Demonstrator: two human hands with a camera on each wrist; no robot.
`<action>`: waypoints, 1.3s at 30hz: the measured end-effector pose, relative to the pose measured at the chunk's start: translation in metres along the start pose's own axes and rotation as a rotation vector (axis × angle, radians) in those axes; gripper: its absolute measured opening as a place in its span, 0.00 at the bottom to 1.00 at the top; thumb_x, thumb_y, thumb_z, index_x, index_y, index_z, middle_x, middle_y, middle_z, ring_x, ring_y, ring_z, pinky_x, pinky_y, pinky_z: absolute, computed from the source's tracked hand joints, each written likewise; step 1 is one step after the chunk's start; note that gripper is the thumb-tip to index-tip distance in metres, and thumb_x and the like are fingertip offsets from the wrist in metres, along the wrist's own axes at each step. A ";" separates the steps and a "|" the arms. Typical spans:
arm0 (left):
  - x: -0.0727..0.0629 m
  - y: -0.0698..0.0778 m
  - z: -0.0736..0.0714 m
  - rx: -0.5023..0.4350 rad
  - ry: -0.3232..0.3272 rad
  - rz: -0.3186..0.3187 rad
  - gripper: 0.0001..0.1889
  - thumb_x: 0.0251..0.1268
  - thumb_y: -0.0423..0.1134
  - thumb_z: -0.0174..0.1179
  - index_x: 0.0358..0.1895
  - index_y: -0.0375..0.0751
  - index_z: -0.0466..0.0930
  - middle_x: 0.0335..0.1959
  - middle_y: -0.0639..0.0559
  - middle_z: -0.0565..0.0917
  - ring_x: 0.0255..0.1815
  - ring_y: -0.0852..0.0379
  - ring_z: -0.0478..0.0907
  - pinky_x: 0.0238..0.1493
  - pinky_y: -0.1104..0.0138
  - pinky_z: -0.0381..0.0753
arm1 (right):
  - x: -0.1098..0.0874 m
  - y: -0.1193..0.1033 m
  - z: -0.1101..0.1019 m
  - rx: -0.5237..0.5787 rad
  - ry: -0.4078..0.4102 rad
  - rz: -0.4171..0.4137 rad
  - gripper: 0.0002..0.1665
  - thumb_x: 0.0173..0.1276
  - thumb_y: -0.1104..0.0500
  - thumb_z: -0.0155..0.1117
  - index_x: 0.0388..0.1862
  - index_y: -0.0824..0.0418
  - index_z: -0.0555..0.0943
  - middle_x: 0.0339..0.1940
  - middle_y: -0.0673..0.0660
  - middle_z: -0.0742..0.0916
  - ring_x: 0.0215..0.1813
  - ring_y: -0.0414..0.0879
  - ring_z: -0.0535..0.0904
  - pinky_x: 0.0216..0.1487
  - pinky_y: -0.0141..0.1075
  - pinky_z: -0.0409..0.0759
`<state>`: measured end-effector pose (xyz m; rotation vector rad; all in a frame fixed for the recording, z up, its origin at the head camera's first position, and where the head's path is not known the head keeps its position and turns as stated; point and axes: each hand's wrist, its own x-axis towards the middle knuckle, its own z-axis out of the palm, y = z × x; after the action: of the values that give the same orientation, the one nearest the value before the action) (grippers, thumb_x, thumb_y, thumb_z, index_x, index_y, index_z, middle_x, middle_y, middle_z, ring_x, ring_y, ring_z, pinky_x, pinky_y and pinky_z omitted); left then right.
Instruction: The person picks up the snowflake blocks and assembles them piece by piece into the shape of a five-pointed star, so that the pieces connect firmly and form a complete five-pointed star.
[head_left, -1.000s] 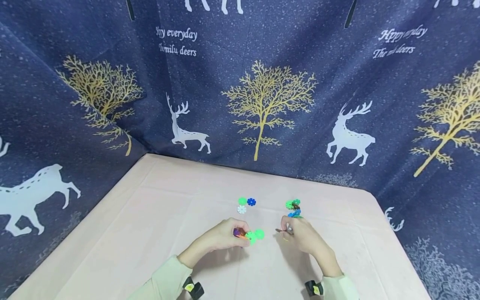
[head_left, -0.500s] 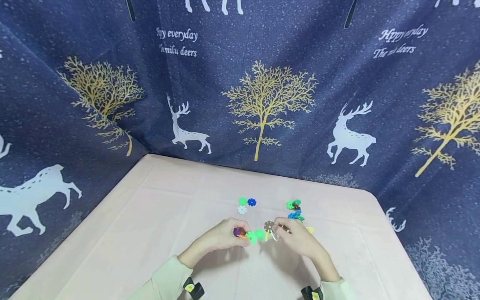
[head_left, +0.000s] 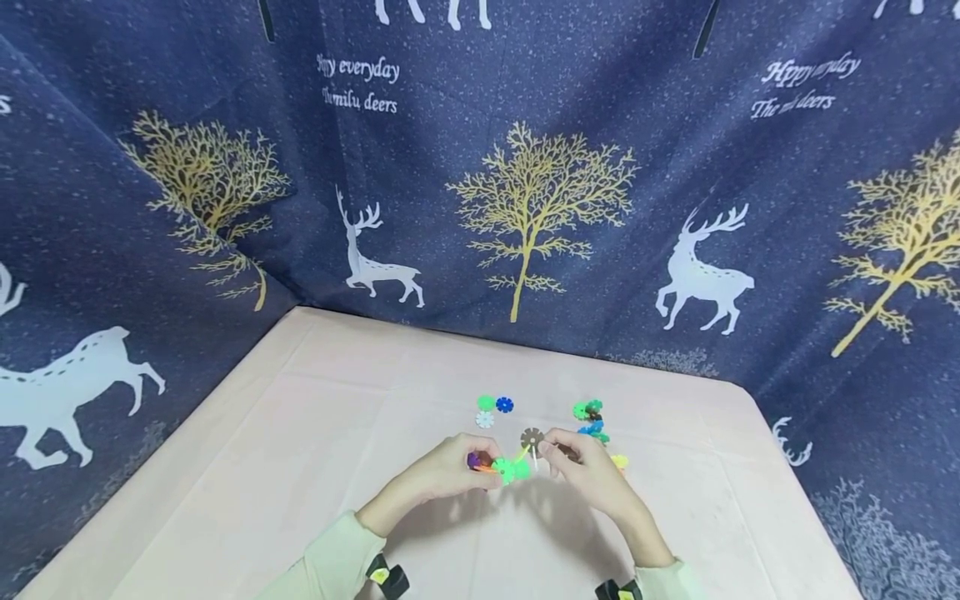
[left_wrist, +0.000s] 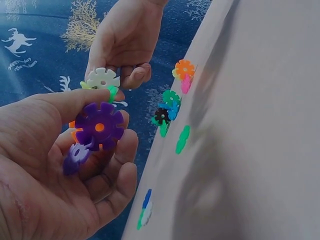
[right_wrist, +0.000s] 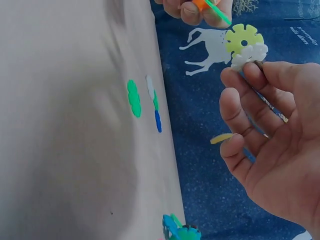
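My left hand holds a joined cluster of notched plastic snowflake discs: a purple disc, a second purple disc, an orange one and a bright green disc at its right end. My right hand pinches another small cluster, with a brown disc, a white disc and a yellow-green disc. Both clusters are up off the table, close to each other between the hands. Fingers hide part of each.
A loose green disc lies on the table beneath the hands. Farther back are a green disc, a blue disc and a white disc. At right sit joined green and blue discs and a yellow disc. Patterned curtains hang behind.
My right hand has moved left towards the left hand, carrying its cluster. The brown disc has turned from edge-on to face-on. My left hand has stayed nearly still.
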<state>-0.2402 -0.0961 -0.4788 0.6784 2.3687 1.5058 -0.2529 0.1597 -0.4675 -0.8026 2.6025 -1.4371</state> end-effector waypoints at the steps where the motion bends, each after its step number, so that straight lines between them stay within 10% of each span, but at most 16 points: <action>1: 0.000 0.000 0.000 -0.001 0.004 0.003 0.06 0.58 0.37 0.70 0.37 0.44 0.84 0.32 0.58 0.81 0.33 0.61 0.76 0.34 0.68 0.76 | 0.000 -0.001 0.000 0.008 0.001 0.000 0.12 0.78 0.56 0.56 0.33 0.55 0.81 0.22 0.60 0.81 0.21 0.36 0.68 0.23 0.31 0.69; 18: 0.002 0.005 0.000 0.041 0.085 0.019 0.04 0.62 0.40 0.68 0.35 0.47 0.83 0.29 0.60 0.82 0.30 0.62 0.77 0.32 0.69 0.76 | 0.005 -0.004 -0.002 0.054 -0.048 -0.040 0.08 0.73 0.59 0.62 0.32 0.55 0.82 0.22 0.57 0.84 0.24 0.49 0.79 0.30 0.33 0.76; 29: 0.004 0.013 -0.002 0.059 0.096 0.018 0.03 0.62 0.40 0.68 0.34 0.47 0.84 0.26 0.60 0.82 0.26 0.63 0.77 0.27 0.70 0.75 | 0.012 -0.011 -0.010 0.068 -0.135 -0.069 0.13 0.78 0.60 0.55 0.57 0.61 0.77 0.23 0.51 0.88 0.32 0.51 0.86 0.43 0.38 0.81; 39: 0.007 0.016 0.001 0.129 0.171 0.063 0.04 0.58 0.36 0.67 0.27 0.47 0.82 0.22 0.62 0.79 0.24 0.65 0.73 0.27 0.70 0.73 | 0.017 -0.018 -0.003 -0.040 -0.091 -0.093 0.10 0.80 0.53 0.54 0.39 0.55 0.78 0.19 0.47 0.85 0.22 0.43 0.82 0.22 0.32 0.67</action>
<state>-0.2416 -0.0863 -0.4649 0.6836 2.6144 1.5009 -0.2610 0.1464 -0.4479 -0.9819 2.5653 -1.3406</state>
